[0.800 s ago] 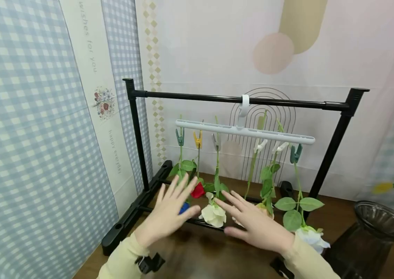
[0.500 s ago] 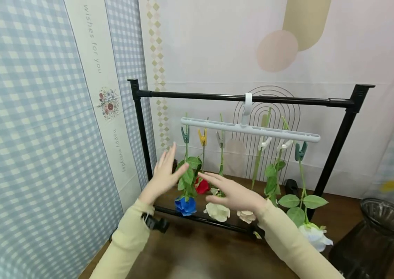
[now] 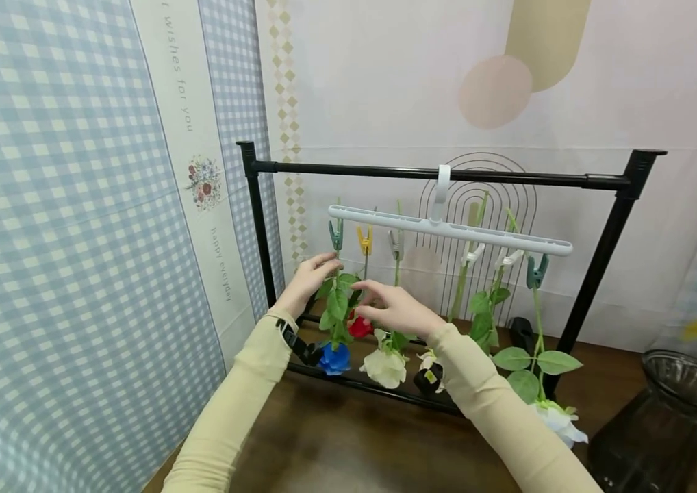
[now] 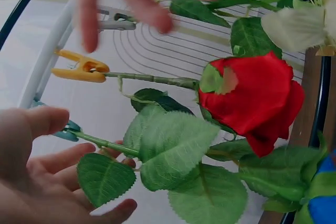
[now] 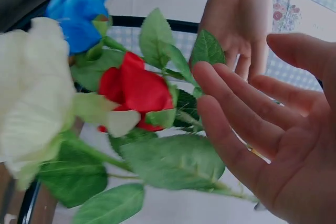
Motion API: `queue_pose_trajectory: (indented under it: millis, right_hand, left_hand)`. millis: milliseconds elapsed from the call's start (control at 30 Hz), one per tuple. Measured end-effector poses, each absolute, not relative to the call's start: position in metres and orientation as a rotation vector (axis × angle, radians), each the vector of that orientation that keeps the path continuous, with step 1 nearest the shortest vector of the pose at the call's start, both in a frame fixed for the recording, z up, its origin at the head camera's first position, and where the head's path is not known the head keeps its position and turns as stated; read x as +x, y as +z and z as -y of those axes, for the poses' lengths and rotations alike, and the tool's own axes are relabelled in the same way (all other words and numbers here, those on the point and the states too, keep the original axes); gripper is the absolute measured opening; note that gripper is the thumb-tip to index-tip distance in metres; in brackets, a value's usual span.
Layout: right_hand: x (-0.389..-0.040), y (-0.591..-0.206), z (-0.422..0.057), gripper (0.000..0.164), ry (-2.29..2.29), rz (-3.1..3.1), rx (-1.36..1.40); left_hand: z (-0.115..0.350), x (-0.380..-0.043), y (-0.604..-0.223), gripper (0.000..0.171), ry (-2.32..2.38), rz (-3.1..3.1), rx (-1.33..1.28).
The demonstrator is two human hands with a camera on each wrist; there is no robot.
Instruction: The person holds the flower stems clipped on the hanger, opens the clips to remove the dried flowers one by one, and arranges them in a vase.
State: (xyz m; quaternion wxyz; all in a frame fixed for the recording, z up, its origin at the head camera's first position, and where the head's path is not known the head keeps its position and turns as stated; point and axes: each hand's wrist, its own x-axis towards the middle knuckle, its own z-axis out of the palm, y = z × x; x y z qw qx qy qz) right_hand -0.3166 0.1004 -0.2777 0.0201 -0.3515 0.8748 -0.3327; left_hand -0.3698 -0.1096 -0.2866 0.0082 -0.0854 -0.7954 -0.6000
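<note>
My left hand (image 3: 308,282) is at the stem of the blue rose (image 3: 334,359), just below its teal clothespin (image 3: 336,235). In the left wrist view its fingers spread loosely behind the stem and the thumb stays apart from them near the peg. Farther right, my right hand (image 3: 399,311) hovers with relaxed, parted fingers before the red rose (image 4: 254,100), holding nothing. That rose hangs upside down from a yellow clothespin (image 4: 79,67). A grey clothespin (image 3: 396,244) carries a cream rose (image 3: 384,368). All the pegs sit along a pale hanger (image 3: 496,237).
The hanger hooks over a black rack's top bar (image 3: 348,170). More flowers hang at the right, including a white one (image 3: 558,422) on a teal peg (image 3: 536,271). A dark glass vase (image 3: 650,438) stands on the brown table (image 3: 318,438) at the right. A checked curtain (image 3: 65,239) lines the left.
Both hands have moved up and forward to the left-hand flowers, the left one reaching the blue rose's stem. Their fingers have gone from outstretched to loosely bent. The view has shifted slightly.
</note>
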Motion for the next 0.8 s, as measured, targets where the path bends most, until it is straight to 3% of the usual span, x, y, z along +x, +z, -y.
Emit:
queue_pose_trajectory:
  millis: [333,800]
  right_hand:
    - [-0.328,-0.251,-0.059,0.050,-1.167,-2.818,-0.889]
    - [-0.357,-0.247,-0.023,0.055,-0.937,-3.471,-0.503]
  left_hand:
    - [0.110,-0.366,-0.293,0.035,-1.916,2.349,-0.181]
    - [0.098,-0.360,-0.298,0.031,-1.969,2.295,-0.153]
